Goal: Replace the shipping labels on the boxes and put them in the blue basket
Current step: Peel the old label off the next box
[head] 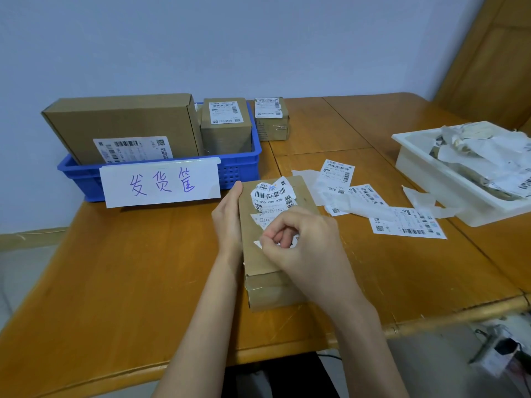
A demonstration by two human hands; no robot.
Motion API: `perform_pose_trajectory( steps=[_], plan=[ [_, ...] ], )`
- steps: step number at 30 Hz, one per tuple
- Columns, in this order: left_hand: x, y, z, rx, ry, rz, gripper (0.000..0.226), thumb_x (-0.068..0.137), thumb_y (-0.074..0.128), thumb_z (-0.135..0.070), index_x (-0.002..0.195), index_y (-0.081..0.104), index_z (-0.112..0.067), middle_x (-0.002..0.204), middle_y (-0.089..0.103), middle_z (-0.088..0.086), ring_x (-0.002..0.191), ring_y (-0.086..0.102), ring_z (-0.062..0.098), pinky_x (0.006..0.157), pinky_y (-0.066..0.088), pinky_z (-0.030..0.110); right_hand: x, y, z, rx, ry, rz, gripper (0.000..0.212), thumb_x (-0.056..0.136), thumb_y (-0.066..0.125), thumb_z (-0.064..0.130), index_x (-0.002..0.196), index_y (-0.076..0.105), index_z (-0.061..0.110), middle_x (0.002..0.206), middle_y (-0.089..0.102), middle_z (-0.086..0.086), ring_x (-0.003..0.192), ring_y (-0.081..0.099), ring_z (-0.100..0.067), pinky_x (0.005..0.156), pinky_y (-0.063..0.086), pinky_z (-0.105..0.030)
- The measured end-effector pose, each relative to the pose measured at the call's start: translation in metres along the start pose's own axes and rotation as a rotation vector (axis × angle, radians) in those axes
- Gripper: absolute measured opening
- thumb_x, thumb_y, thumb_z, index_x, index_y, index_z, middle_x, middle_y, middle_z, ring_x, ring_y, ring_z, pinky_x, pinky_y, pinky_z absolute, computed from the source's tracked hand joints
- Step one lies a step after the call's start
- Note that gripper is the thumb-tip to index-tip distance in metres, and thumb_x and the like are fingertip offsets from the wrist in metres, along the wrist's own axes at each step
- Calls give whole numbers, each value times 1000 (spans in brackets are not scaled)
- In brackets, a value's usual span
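A brown cardboard box [301,193] lies flat on the wooden table in front of me, with a torn old shipping label [271,196] on its top. My left hand [228,216] rests straight along the box's left side. My right hand [298,239] has curled fingers that pinch a scrap of the torn label over the box's middle. The blue basket [241,165] stands at the back left with two labelled boxes [126,124] [225,124] inside. Fresh labels [408,224] [336,172] lie to the right of the box.
A white paper sign [161,182] hangs on the basket's front. Another labelled box [271,119] stands behind, right of the basket. A white tray [425,173] full of crumpled label scraps sits at the right. A wooden chair back [488,61] rises at the far right.
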State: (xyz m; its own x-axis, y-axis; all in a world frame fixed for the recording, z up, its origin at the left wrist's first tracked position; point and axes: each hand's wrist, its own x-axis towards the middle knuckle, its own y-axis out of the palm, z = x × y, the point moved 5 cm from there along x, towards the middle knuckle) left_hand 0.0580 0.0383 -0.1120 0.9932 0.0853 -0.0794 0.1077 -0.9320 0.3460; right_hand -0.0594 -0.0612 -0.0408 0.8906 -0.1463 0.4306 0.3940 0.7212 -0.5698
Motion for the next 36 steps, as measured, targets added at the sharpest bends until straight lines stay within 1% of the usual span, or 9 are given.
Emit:
perform_pose_trajectory(
  steps=[2,7,11,17,20,24,26,29,36],
  plan=[
    [-5,1,-5,-2,-8,18,28,96,59,-27,70,63,-16,63,64,-6,56,57,4,53,46,16,1,-3,-2,69,18,14,10,76,79,8,69,73,14,67,63,5,69,58,-12,63,44,-11],
    [-9,1,-7,13,8,-8,33,97,58,-23,64,61,-17,56,61,-8,51,54,2,51,45,15,-1,-10,5,236,-8,-31,5,85,72,19,82,73,16,65,64,9,66,60,-9,65,44,-11],
    [-10,2,-9,31,24,-7,33,98,57,-23,65,59,-16,53,60,-10,49,53,-1,49,43,13,-5,-1,7,43,-66,2,10,75,66,25,85,66,26,62,57,9,70,54,-12,82,35,-13],
    [-8,1,-6,0,-7,-20,31,96,59,-27,67,63,-18,64,64,-3,61,57,8,55,46,19,-3,-8,0,98,9,-70,23,79,74,11,87,57,25,62,58,11,68,54,-7,76,39,-18],
    [-8,1,-6,-3,3,-15,31,97,57,-26,67,61,-16,59,63,-7,54,56,3,51,45,15,-4,-10,1,148,22,-16,25,78,78,20,86,56,27,66,59,15,70,56,-7,75,40,-17],
    [-7,0,-8,29,22,-30,33,97,57,-23,65,58,-16,53,60,-11,50,52,0,51,43,13,-5,-11,7,169,12,-13,23,69,71,42,80,57,29,73,54,13,76,53,-13,80,43,-29],
    [-7,0,-6,23,8,-14,32,96,59,-27,66,60,-18,60,61,-6,57,54,4,56,45,18,-6,-9,7,23,-21,17,23,65,67,39,81,53,28,82,50,13,84,49,-11,84,41,-32],
    [-5,-1,-2,14,-33,-23,26,94,61,-31,74,68,-18,72,69,0,66,62,10,60,49,22,-6,-3,3,-224,-53,44,20,62,60,31,77,49,26,91,43,11,92,39,-9,84,38,-27],
    [-3,-1,-1,-1,-54,-33,26,95,61,-30,73,66,-17,70,69,-2,62,62,8,56,48,19,-2,-4,-8,-97,9,-1,15,73,68,17,66,57,24,100,47,10,105,39,-7,81,34,-9]
  ],
)
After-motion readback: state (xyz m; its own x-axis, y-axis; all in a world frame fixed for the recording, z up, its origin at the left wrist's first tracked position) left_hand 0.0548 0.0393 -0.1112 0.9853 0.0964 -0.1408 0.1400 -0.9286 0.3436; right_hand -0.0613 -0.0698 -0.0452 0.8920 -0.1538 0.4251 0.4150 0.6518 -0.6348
